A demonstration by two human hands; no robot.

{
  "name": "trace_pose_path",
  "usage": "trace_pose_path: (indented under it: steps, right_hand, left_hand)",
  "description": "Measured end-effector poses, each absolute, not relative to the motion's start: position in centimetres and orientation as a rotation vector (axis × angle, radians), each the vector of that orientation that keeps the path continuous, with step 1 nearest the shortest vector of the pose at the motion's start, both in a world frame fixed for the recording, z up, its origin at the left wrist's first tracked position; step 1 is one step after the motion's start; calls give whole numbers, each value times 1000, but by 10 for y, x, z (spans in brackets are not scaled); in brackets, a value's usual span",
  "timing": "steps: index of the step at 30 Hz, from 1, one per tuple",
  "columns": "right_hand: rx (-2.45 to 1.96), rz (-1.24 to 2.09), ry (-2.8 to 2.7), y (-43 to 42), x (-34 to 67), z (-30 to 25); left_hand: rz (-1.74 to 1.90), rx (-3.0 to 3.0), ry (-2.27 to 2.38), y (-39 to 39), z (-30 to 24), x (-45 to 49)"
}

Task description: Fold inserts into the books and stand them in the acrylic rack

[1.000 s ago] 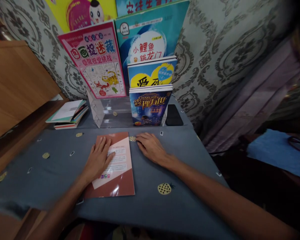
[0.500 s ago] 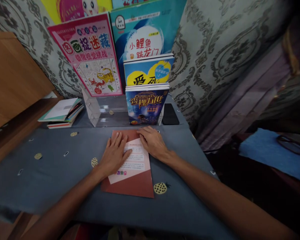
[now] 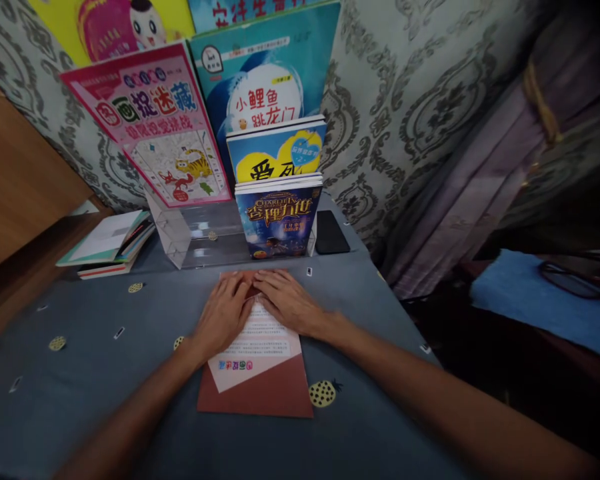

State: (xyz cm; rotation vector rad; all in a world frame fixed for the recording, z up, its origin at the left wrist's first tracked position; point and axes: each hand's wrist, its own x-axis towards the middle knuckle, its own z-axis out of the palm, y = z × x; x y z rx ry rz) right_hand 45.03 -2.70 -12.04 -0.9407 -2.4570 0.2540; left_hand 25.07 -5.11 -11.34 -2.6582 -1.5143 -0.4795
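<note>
A thin reddish-brown book (image 3: pixel 275 390) with a pale text panel lies flat on the cloth-covered table, its print upside down to me. My left hand (image 3: pixel 225 310) rests flat on its upper left part, fingers stretched toward the far edge. Across the upper right part lies my right hand (image 3: pixel 290 300), also flat, its fingertips close to those of the left. Both hands are open and grip nothing. Between them part of the printed panel shows; the rest of the book's upper end is covered.
Behind the book stands a clear acrylic rack (image 3: pixel 200 237) holding several upright books, among them a pink book (image 3: pixel 155 133) and a dark blue book (image 3: pixel 280 220). A black phone (image 3: pixel 331 232) lies right of it. At left is a book stack (image 3: pixel 107 243); a blue cloth (image 3: pixel 525 300) lies right.
My right hand has slid left along the book's far end, toward my left hand. The view has shifted, so the rack and its books appear farther left and lower.
</note>
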Motion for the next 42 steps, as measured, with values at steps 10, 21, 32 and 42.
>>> trace_pose_path:
  steps: [10, 21, 32, 42]
  right_hand:
    - [-1202, 125, -2441, -37, 447, -110]
    - [-1384, 58, -2358, -45, 458, -111]
    - [-1233, 351, -2171, -24, 483, -115]
    - [-1213, 579, -1933, -12, 490, -119]
  left_hand:
    - [-360, -2567, -1542, -57, -106, 255]
    - [-273, -2499, -1643, -61, -102, 258]
    - [-245, -2505, -1613, -60, -101, 256]
    - [-396, -2726, -1435, -43, -100, 262]
